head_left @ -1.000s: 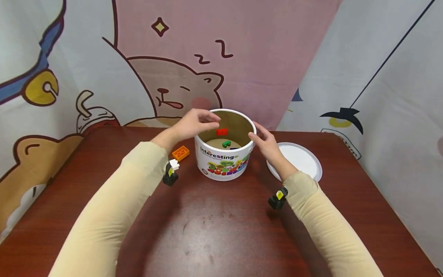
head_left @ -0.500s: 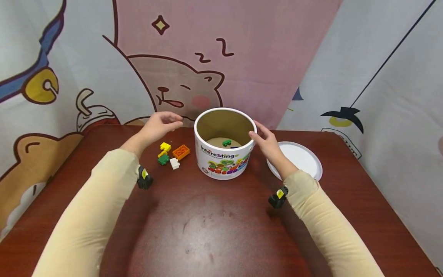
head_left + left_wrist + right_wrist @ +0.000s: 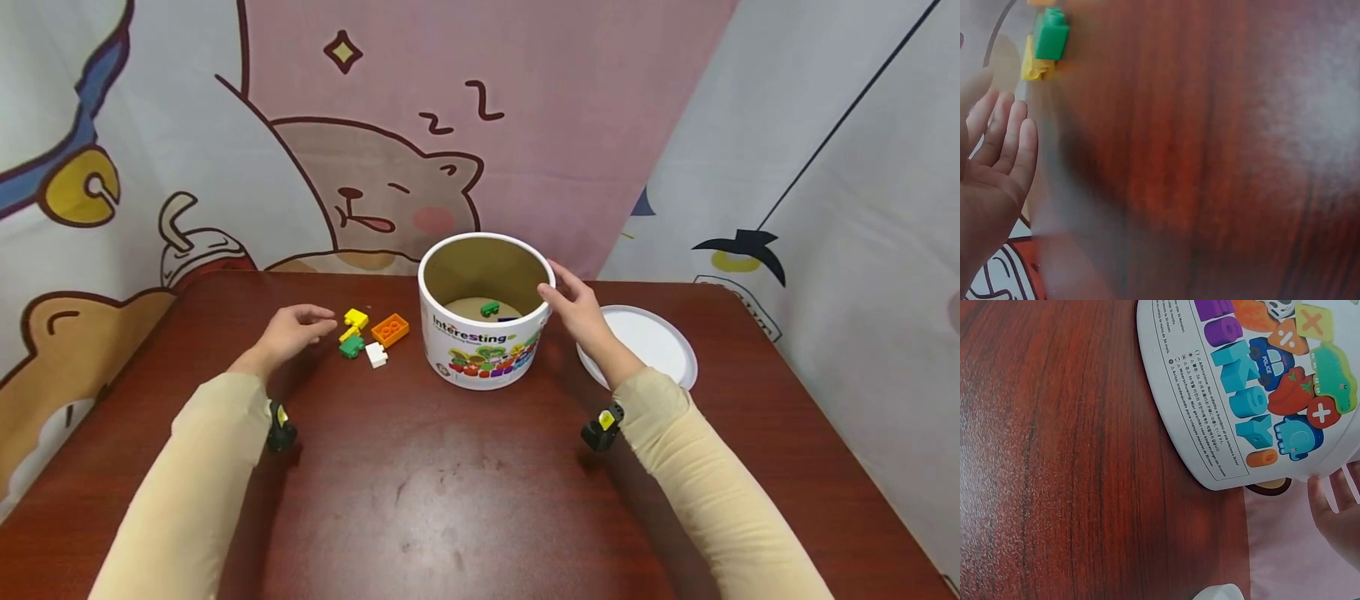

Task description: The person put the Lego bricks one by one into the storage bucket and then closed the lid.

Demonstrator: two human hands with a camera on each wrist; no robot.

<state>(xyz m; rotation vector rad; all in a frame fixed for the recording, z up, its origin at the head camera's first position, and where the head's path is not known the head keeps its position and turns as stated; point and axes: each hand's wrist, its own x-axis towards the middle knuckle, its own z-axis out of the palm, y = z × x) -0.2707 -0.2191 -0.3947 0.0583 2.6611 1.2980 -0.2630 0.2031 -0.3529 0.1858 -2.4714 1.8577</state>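
My left hand (image 3: 294, 332) hovers low over the table, fingers loosely extended and holding nothing, just left of a small group of toy building blocks. The group has yellow blocks (image 3: 356, 319), a green block (image 3: 351, 347), a white block (image 3: 377, 355) and an orange block (image 3: 390, 330). In the left wrist view the green block (image 3: 1052, 37) lies just beyond the fingertips. My right hand (image 3: 579, 315) holds the right rim of a white printed bucket (image 3: 480, 360), thumb over the edge and fingers outside. Inside the bucket lie a small green piece (image 3: 490, 309) and a partly hidden dark blue one (image 3: 508, 319).
A round white lid (image 3: 651, 343) lies right of the bucket, partly under the right forearm in the head view. Behind the dark red table (image 3: 450, 492) hangs a cartoon-printed cloth (image 3: 570, 125).
A red block was in the air inside the bucket below my left hand, then out of sight. My left hand has moved left and down to the blocks; my right hand keeps its place.
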